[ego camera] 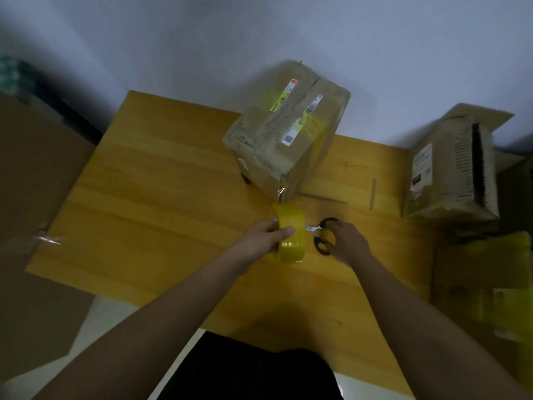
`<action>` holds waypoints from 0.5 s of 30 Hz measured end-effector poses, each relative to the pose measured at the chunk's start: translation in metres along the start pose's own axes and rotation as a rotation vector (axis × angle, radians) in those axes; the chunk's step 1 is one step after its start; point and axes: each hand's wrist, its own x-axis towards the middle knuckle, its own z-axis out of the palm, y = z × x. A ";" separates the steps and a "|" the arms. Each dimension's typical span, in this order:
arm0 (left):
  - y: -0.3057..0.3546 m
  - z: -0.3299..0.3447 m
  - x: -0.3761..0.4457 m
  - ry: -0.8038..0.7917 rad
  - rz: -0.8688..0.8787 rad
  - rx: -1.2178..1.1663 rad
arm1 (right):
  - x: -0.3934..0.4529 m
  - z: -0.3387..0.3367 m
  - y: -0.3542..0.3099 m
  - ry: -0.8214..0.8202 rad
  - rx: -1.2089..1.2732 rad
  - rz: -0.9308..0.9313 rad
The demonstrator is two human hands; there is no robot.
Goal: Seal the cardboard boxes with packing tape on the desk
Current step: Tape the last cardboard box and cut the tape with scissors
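The brown cardboard box [285,131] with its white shipping labels sits toward the back of the yellow wooden desk [161,180], close to the pale wall [259,30], top flaps down and a yellowish band of tape crossing its top and running down the near corner. From that corner a thin clear strip of tape leads down to the roll of yellow packing tape [289,236], which stands on edge just in front of the box. The left hand [266,238] grips that roll, thumb curled over its top and fingers wrapped behind it. Right beside the roll, the right hand [347,242] reaches onto the black-handled scissors [323,235] lying flat on the desk, fingers curled down onto the handle loops; whether they are threaded through the loops, I cannot tell, it is blurred. The metal blades point left, disappearing behind the roll. Out to the right, a second cardboard box [450,168] lies tipped on its side at the desk's edge, its open mouth facing right with a flap sticking up. Nearer on that side there is a low cardboard carton [484,284] smeared with yellow tape. On the left, a big flat sheet of brown cardboard [37,174] leans beside the desk.
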 end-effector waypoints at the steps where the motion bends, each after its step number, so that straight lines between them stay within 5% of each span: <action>1: -0.001 -0.001 -0.001 0.000 -0.002 -0.003 | 0.004 0.007 -0.001 -0.004 -0.073 -0.015; 8: -0.005 -0.007 -0.005 -0.008 -0.027 -0.031 | 0.009 0.018 -0.007 -0.002 -0.304 0.074; 15: -0.010 -0.002 -0.011 0.008 -0.016 -0.077 | -0.016 -0.037 0.014 -0.087 0.313 0.235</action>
